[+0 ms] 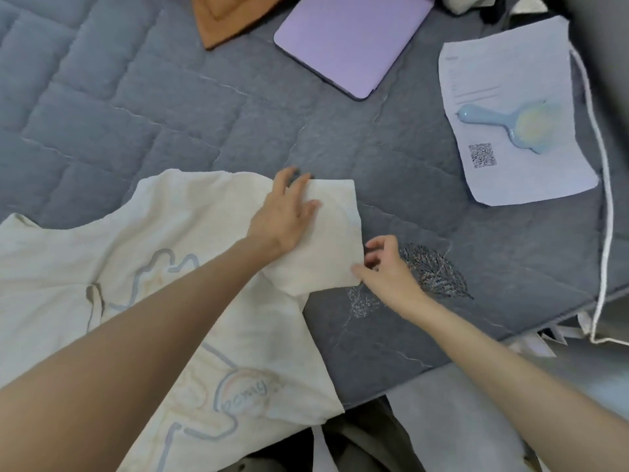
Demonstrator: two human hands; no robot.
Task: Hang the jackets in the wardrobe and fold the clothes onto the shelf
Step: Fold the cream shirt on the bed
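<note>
One cream T-shirt lies flat, print side up, on one grey quilted bed cover. The left hand rests on the shirt's sleeve; its fingers are straight and spread, pressing the fabric down, with the fingertips at the sleeve's far edge. The right hand is at the sleeve's open hem: the thumb lies on the lower hem corner and the remaining fingers are curled against the hem edge, pinching it. Two embroidered leaves are on the cover: a dark one just past the right knuckles and a pale one just under the right thumb. Beyond the left fingertips, well apart, lie one lilac laptop and one brown piece of fabric. Beyond the right fingers lies one sheet of paper carrying one light-blue hairbrush. One white cord runs along the sheet's outer side.
</note>
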